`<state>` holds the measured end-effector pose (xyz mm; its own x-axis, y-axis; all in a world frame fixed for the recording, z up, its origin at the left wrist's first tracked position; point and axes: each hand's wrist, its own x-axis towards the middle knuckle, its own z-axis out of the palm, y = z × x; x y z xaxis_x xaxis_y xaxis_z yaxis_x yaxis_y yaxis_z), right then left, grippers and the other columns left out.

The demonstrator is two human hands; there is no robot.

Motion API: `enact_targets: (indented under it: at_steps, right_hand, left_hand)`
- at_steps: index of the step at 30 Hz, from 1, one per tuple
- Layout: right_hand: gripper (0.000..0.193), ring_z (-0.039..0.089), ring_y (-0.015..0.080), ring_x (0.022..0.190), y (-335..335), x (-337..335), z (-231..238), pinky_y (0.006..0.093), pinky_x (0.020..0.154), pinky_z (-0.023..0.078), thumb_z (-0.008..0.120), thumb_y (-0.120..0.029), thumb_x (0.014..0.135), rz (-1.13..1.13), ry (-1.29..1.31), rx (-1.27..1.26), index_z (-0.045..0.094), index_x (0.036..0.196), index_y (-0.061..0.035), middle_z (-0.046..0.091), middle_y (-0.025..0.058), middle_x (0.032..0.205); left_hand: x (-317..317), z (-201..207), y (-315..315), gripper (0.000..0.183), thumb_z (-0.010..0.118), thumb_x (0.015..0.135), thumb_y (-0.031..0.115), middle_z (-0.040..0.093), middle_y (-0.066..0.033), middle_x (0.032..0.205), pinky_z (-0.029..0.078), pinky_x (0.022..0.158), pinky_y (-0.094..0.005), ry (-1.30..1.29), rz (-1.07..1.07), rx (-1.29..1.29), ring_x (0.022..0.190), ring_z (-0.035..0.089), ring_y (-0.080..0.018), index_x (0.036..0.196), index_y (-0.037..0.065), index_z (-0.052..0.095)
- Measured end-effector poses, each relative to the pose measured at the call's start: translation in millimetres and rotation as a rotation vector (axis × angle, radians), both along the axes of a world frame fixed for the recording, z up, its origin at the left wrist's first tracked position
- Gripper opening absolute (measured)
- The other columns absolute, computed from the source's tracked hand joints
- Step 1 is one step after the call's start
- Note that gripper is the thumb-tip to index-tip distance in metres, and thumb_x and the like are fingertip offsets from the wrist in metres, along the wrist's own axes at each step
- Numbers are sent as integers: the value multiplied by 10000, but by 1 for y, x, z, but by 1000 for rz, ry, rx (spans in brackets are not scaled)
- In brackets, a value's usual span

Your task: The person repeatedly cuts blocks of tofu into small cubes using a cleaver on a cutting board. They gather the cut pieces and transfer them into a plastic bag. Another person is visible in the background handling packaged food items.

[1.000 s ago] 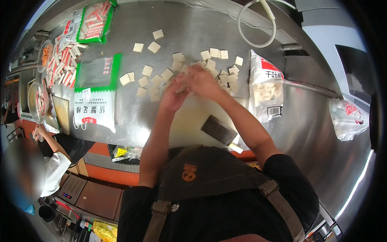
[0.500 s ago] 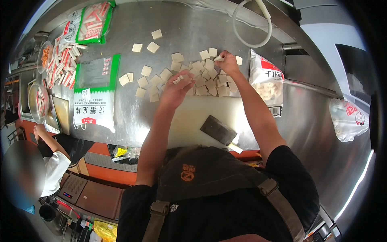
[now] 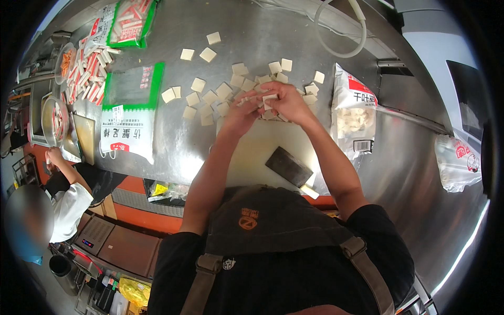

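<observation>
Many pale square pieces of tofu (image 3: pixel 208 54) lie on the steel table, some scattered and some heaped at the far edge of a white cutting board (image 3: pixel 244 160). Above the heap my two hands meet. My left hand (image 3: pixel 240 114) is curled around a few tofu squares, mostly hidden by its fingers. In my right hand (image 3: pixel 290 101) a single tofu square (image 3: pixel 270 100) is pinched and held against the left hand's fingers. A cleaver (image 3: pixel 288 167) with a dark, broad blade rests on the board, its pale handle pointing toward me.
A clear bag (image 3: pixel 354 121) of pale pieces stands right of the heap. At left are green-edged packets (image 3: pixel 128 128), piled crab sticks (image 3: pixel 92 76) and a bowl (image 3: pixel 54 121). A co-worker (image 3: pixel 71 210) stands far left. A white hose (image 3: pixel 362 39) loops at the back.
My right hand has moved left from the heap's right side to my left hand, bringing a tofu square. My left hand has shifted slightly right. The whole view has tilted a little.
</observation>
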<state>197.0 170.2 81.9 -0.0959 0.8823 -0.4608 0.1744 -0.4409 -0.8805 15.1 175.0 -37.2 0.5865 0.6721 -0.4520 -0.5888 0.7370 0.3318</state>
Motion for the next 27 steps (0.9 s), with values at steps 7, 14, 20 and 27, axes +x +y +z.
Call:
enact_targets:
  at_steps: [7,14,20,27]
  right_hand:
    - [350,728,320,816,4,-9,-21,422,696,567,618,29,896,34,-441,220,601,1244,-3,723,230,960]
    - [412,698,444,869,-33,-46,-12,479,740,548,555,28,884,116,-475,180,588,1291,-31,707,253,922]
    - [349,720,402,910,-77,-42,-25,438,783,574,604,62,831,127,-553,244,621,1179,46,732,229,956]
    - [723,636,256,1182,-148,-27,-51,382,917,547,727,-32,819,61,71,-57,480,1498,-11,656,187,1296]
  left_hand:
    - [-10,23,4,414,663,914,-42,685,-126,1114,566,906,-405,28,5,28,988,700,-232,1318,11,596]
    - [-10,40,-19,449,699,931,-37,697,-112,1121,594,884,-318,408,-27,175,1003,692,-189,1368,-10,601]
    - [-20,40,-63,494,750,908,-6,686,-124,1225,590,883,-342,519,-45,350,1079,687,-222,1378,-18,600]
    - [-26,47,-135,680,793,847,81,656,-226,1249,529,978,-426,1086,-179,976,1154,655,-355,1451,-30,498]
